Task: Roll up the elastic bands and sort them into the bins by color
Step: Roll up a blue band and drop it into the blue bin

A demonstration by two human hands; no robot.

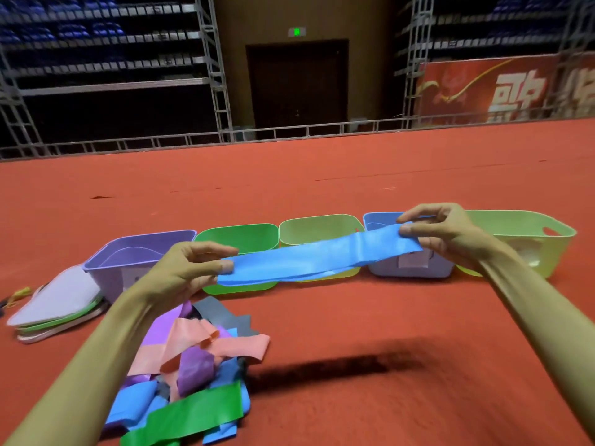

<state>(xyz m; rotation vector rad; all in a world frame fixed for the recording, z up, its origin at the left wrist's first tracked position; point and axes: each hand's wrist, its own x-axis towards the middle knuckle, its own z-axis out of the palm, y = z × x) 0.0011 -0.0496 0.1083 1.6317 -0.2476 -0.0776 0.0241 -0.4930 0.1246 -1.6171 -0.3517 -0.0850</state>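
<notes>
Fingers [225,267] of your left hand [180,272] and right hand [441,233] pinch a blue band [322,255] taut. Five bins [238,236] lined behind it; loose bands [193,358] heaped below.

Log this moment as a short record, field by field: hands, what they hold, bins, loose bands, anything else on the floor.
left hand: pinching one end of the blue band
right hand: pinching the other end
blue band: held flat and stretched between both hands, above the bins, not yet rolled
bins: five in a row on the red floor: purple bin, green bin, pale green bin, blue bin, large light green bin
pile of bands: unrolled, mixed purple, pink, grey, blue, green, near the left arm
stack of lids: left of the purple bin
</notes>
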